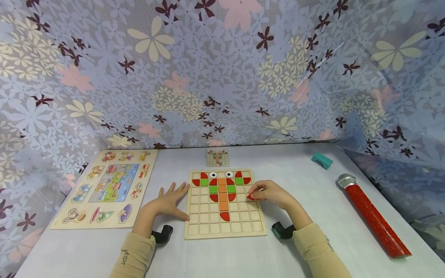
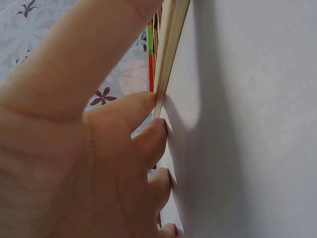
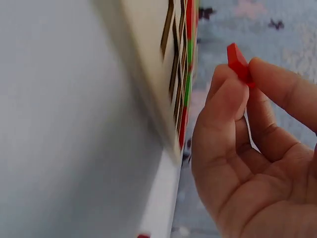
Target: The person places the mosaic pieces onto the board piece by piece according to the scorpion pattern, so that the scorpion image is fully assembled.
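A square wooden grid board [image 1: 205, 226] lies in the middle of the table, its cells partly filled with red, green and orange pieces and two eye pieces. My left hand [image 1: 169, 202] rests with fingers spread at the board's left edge; in the left wrist view the fingertips [image 2: 159, 126] meet the edge and the table. Over the board's right side, my right hand [image 1: 272, 195] pinches a small red puzzle piece [image 3: 238, 63] between thumb and fingers. The right wrist view shows that piece raised off the board's face. Part of it is hidden by the fingertips.
A small pattern card [image 1: 224, 162] lies behind the board. To the left is a wooden picture puzzle [image 1: 144, 193] with knobbed pieces. On the right are a teal arch block [image 1: 322, 160] and a red-handled microphone [image 1: 375, 220]. Floral cloth [image 1: 236, 77] hangs behind the table.
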`<state>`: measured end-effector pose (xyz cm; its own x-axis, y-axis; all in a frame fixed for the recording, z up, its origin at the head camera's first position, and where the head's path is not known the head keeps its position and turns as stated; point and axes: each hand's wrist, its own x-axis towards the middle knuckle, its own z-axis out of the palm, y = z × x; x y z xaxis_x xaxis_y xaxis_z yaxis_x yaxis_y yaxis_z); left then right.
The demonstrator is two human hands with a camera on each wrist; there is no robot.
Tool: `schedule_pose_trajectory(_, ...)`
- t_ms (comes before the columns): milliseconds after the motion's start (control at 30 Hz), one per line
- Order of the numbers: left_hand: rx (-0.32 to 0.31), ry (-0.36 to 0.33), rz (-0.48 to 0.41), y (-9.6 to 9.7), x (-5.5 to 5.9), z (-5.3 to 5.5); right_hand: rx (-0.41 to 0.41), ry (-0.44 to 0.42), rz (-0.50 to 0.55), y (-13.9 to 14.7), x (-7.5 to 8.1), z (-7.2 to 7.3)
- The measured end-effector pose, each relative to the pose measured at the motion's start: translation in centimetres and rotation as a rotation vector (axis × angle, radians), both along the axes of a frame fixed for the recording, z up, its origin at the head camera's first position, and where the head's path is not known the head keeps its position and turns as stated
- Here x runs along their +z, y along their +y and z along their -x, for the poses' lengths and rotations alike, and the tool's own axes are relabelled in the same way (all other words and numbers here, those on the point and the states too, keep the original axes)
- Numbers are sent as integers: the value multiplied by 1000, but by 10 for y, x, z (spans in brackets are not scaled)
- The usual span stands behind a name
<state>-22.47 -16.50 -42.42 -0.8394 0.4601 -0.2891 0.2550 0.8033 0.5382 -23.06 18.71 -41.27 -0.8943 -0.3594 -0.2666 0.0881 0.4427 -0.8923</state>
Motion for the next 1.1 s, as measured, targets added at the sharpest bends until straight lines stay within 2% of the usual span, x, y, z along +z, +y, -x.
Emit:
schedule_pose_trajectory(267, -1, 5, 3, -1, 3, 3, 135, 35, -7, -24, 6, -9)
schedule_pose_trajectory(500, -8, 10, 2, 0, 4, 2, 231, 77, -70, -41, 6, -15)
schedule_pose_trajectory(800, 5, 11, 18, 2, 2, 0, 269, 157, -222, -54, 2, -21)
schedule_pose_trajectory(1100, 13, 5, 13, 1, 0, 0, 265, 152, -250, -57, 1, -23)
